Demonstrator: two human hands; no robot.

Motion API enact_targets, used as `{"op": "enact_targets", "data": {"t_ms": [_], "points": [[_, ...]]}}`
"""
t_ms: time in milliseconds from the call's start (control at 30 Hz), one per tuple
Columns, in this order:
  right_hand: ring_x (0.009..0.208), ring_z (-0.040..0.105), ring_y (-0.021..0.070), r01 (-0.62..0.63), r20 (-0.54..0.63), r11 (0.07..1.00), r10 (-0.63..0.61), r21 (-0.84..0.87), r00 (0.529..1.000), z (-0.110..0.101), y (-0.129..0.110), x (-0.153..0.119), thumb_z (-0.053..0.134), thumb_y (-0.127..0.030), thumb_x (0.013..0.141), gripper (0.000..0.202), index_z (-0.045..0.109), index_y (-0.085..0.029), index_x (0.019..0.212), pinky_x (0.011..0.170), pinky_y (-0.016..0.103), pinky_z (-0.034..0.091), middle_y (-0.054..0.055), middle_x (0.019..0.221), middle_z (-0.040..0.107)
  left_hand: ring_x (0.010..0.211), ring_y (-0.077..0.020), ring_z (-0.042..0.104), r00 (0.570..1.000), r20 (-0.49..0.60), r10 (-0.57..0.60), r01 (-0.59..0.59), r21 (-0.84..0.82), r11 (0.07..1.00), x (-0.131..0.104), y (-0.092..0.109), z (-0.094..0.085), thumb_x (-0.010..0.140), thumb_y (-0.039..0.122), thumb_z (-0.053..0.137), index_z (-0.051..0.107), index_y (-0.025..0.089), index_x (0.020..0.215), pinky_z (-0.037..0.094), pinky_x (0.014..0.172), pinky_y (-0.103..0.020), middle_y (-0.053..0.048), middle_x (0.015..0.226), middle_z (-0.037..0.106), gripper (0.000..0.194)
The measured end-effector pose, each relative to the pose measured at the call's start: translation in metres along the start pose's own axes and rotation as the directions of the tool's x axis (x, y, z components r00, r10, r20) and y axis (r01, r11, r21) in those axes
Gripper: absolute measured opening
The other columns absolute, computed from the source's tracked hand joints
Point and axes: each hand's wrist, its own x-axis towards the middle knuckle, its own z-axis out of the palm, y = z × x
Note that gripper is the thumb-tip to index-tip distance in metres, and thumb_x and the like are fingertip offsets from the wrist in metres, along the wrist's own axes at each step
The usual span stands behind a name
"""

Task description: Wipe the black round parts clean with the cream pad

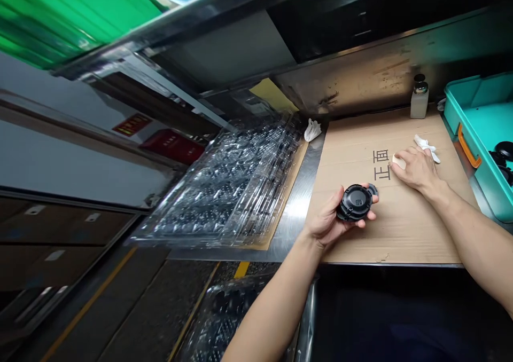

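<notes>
My left hand is closed around a round black plastic part, held above the front of a cardboard sheet. The part's domed face, with a small mark in its middle, points up. Beyond it my right hand rests low over the cardboard, fingers together on a small cream-coloured pad. Most of the pad is under the fingers, so its full shape is hidden. Next to that hand lies a crumpled white cloth. Dark printed characters mark the cardboard left of the pad.
Stacked clear plastic trays stand on the left of the metal bench. A pump bottle is at the back. On the right, a teal bin with an orange handle holds black parts. A shelf edge hangs overhead.
</notes>
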Motion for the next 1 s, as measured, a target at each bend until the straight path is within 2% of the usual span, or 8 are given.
{"op": "enact_targets", "data": {"t_ms": [333, 533, 600, 667, 733, 800, 867, 1000], "points": [[0.104, 0.056, 0.032, 0.0, -0.01, 1.0, 0.0, 0.002, 1.0, 0.001, 0.001, 0.002, 0.054, -0.045, 0.093, 0.032, 0.073, -0.021, 0.102, 0.09, 0.043, 0.031, 0.012, 0.102, 0.071, 0.082, -0.0229, 0.073, 0.989, 0.131, -0.074, 0.1, -0.207, 0.973, 0.0, -0.008, 0.007, 0.1, 0.054, 0.043, 0.055, 0.018, 0.133, 0.052, 0.048, -0.023, -0.018, 0.118, 0.068, 0.05], [0.105, 0.057, 0.0316, -0.004, 0.002, 1.0, 0.004, -0.003, 1.0, 0.0, 0.0, 0.001, 0.053, -0.045, 0.093, 0.032, 0.073, -0.021, 0.103, 0.09, 0.043, 0.032, 0.012, 0.103, 0.071, 0.089, -0.0237, 0.071, 1.0, -0.001, 0.027, -0.026, 0.145, 0.989, 0.0, 0.001, 0.004, 0.094, 0.061, 0.052, 0.054, 0.018, 0.139, 0.053, 0.056, -0.027, -0.019, 0.125, 0.065, 0.062], [0.106, 0.057, 0.0314, -0.005, 0.008, 1.0, 0.005, 0.003, 1.0, -0.001, -0.001, 0.001, 0.053, -0.044, 0.093, 0.032, 0.073, -0.021, 0.103, 0.091, 0.043, 0.032, 0.011, 0.104, 0.071, 0.109, -0.0285, 0.067, 0.974, -0.106, 0.201, -0.116, 0.529, 0.841, 0.005, 0.005, 0.002, 0.089, 0.055, 0.066, 0.057, 0.021, 0.14, 0.057, 0.078, -0.034, -0.016, 0.132, 0.063, 0.062], [0.106, 0.057, 0.0313, -0.007, 0.01, 1.0, 0.007, 0.003, 1.0, -0.002, -0.001, 0.001, 0.053, -0.043, 0.093, 0.031, 0.073, -0.021, 0.104, 0.091, 0.043, 0.032, 0.011, 0.104, 0.071, 0.129, -0.0338, 0.056, 0.928, -0.122, 0.352, -0.099, 0.831, 0.548, 0.012, 0.008, 0.0, 0.082, 0.047, 0.077, 0.062, 0.024, 0.136, 0.049, 0.103, -0.043, -0.013, 0.139, 0.06, 0.061], [0.106, 0.057, 0.0313, -0.011, 0.007, 1.0, 0.011, 0.003, 1.0, -0.002, -0.001, 0.001, 0.053, -0.043, 0.093, 0.031, 0.073, -0.021, 0.103, 0.091, 0.043, 0.032, 0.011, 0.104, 0.071, 0.135, -0.0377, 0.05, 0.921, -0.085, 0.38, -0.048, 0.944, 0.328, 0.021, 0.011, -0.001, 0.078, 0.046, 0.081, 0.066, 0.026, 0.131, 0.038, 0.115, -0.05, -0.011, 0.14, 0.06, 0.059], [0.105, 0.057, 0.0311, -0.013, 0.006, 1.0, 0.012, 0.007, 1.0, -0.002, -0.001, 0.001, 0.054, -0.044, 0.093, 0.031, 0.073, -0.022, 0.103, 0.091, 0.043, 0.032, 0.011, 0.103, 0.072, 0.131, -0.0382, 0.053, 0.933, -0.074, 0.353, -0.025, 0.963, 0.268, 0.026, 0.014, -0.003, 0.076, 0.048, 0.082, 0.067, 0.026, 0.128, 0.037, 0.115, -0.052, -0.011, 0.134, 0.064, 0.059], [0.105, 0.058, 0.0306, -0.013, 0.006, 1.0, 0.013, 0.014, 1.0, -0.002, -0.001, 0.0, 0.054, -0.044, 0.093, 0.031, 0.074, -0.022, 0.102, 0.09, 0.042, 0.032, 0.011, 0.103, 0.072, 0.125, -0.0349, 0.058, 0.917, -0.112, 0.383, -0.03, 0.937, 0.347, 0.024, 0.019, -0.003, 0.074, 0.048, 0.083, 0.067, 0.026, 0.128, 0.045, 0.108, -0.047, -0.011, 0.128, 0.067, 0.061], [0.104, 0.057, 0.0304, -0.008, 0.01, 1.0, 0.008, 0.023, 1.0, -0.002, -0.001, 0.0, 0.053, -0.045, 0.093, 0.032, 0.074, -0.022, 0.102, 0.09, 0.042, 0.032, 0.011, 0.103, 0.071, 0.093, -0.023, 0.071, 0.878, -0.29, 0.38, -0.179, 0.538, 0.824, 0.007, 0.025, 0.0, 0.089, 0.057, 0.065, 0.06, 0.02, 0.134, 0.057, 0.069, -0.03, -0.014, 0.119, 0.07, 0.058]]}}
